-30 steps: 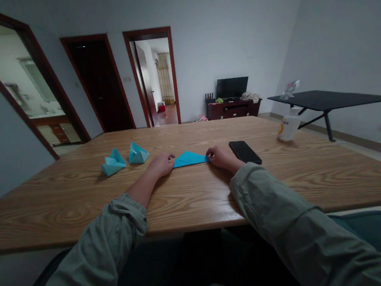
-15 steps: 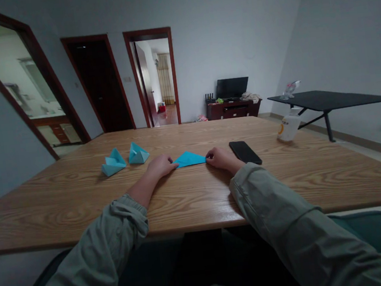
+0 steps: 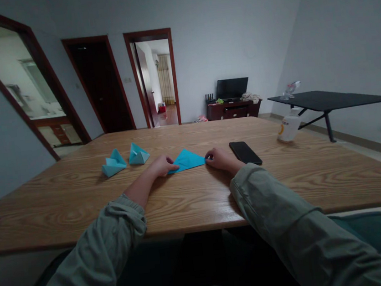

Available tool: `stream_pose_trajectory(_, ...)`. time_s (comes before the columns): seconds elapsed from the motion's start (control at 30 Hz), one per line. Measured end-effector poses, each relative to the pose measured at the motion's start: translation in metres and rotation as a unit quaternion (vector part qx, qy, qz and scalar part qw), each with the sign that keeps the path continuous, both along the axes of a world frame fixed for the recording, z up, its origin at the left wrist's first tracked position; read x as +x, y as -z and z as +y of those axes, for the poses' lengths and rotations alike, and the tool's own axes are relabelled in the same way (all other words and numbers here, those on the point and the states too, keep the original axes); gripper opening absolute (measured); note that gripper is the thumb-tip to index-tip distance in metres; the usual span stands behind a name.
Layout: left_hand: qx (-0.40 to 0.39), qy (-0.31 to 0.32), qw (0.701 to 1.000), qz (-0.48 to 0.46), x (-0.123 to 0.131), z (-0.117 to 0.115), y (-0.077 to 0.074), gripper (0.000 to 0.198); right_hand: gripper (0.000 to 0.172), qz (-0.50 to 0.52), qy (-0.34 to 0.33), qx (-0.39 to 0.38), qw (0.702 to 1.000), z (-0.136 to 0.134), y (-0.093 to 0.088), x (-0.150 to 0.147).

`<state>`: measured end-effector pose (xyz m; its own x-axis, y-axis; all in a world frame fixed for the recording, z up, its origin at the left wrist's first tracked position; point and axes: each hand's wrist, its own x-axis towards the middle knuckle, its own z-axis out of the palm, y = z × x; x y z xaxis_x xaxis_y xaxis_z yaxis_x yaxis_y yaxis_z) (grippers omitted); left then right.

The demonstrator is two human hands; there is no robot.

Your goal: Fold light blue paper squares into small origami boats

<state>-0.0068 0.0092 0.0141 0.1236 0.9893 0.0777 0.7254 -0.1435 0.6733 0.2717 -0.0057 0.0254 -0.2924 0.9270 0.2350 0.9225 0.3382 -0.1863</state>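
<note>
A blue sheet of origami paper [image 3: 188, 159], folded into a flat triangle, lies on the wooden table [image 3: 190, 198] with its peak pointing away from me. My left hand [image 3: 163, 165] pinches its left corner, the thumb resting on top of the paper. At the right corner, the fingertips of my right hand [image 3: 220, 159] are closed on the paper. Two folded light-blue paper shapes, one origami piece [image 3: 113, 163] and another origami piece [image 3: 138, 154], stand on the table to the left of my left hand.
A black phone [image 3: 245, 153] lies just right of my right hand. Farther right stands a whitish plastic container [image 3: 288, 128]. Beyond the table are a black folding table [image 3: 330, 98] and a low cabinet [image 3: 233, 109] with a monitor [image 3: 233, 88].
The paper triangle has turned slightly, its left corner coming lower and farther left along with my left hand. More of the paper shows now. My right hand stays nearly in place.
</note>
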Motion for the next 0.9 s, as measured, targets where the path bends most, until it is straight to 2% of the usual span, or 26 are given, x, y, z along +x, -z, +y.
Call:
stream_pose_trajectory(0.2,0.045,0.010,0.993,-0.109,0.005,-0.011,-0.010,0.027,0.025,0.013,-0.011,0.016,1.000,0.002,0.005,0.002)
stream_pose_trajectory(0.37,0.004,0.016,0.983,-0.183,0.008,-0.018,-0.015,0.030,0.026,0.032,-0.010,0.011,0.999,0.005,0.008,0.002)
stream_pose_trajectory(0.5,-0.028,0.028,0.961,-0.273,0.009,-0.015,-0.013,0.032,0.028,0.036,-0.024,0.024,0.999,0.001,0.005,0.001)
stream_pose_trajectory(0.6,-0.027,0.024,0.946,-0.322,0.009,-0.013,-0.014,0.033,0.035,0.043,-0.058,0.069,0.995,-0.005,0.000,-0.003)
stream_pose_trajectory(0.77,-0.026,0.005,0.907,-0.420,0.014,-0.016,-0.023,0.032,0.053,0.048,-0.112,0.136,0.983,-0.018,-0.005,-0.023)
stream_pose_trajectory(0.9,-0.013,0.003,0.879,-0.477,0.022,-0.020,-0.029,0.030,0.060,0.064,-0.144,0.144,0.977,-0.027,-0.008,-0.039)
